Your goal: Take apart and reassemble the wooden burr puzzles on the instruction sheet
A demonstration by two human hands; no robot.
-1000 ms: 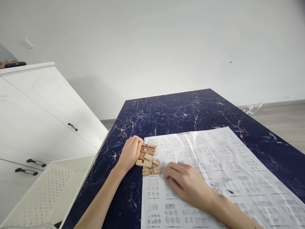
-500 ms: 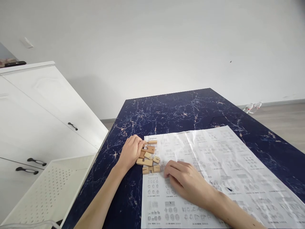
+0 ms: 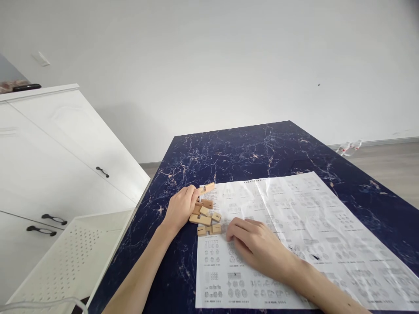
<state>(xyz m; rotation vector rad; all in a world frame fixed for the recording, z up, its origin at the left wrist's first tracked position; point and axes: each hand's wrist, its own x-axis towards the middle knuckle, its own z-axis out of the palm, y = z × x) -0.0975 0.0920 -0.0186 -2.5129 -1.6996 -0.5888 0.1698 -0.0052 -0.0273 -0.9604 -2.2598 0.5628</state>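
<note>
Several wooden blocks (image 3: 204,220), tan, some notched

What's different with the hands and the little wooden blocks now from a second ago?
The left hand has moved one wooden piece away from the other blocks, and its free end now angles upward. The right hand stayed resting on the printed sheet.

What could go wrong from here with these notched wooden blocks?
The notched light-brown wooden bar, jutting from the left hand, might slip and knock the clustered tan wooden blocks.

The bare right hand, resting on the creased white printed paper sheet, could drag it, shifting the blocks on its edge.
</note>
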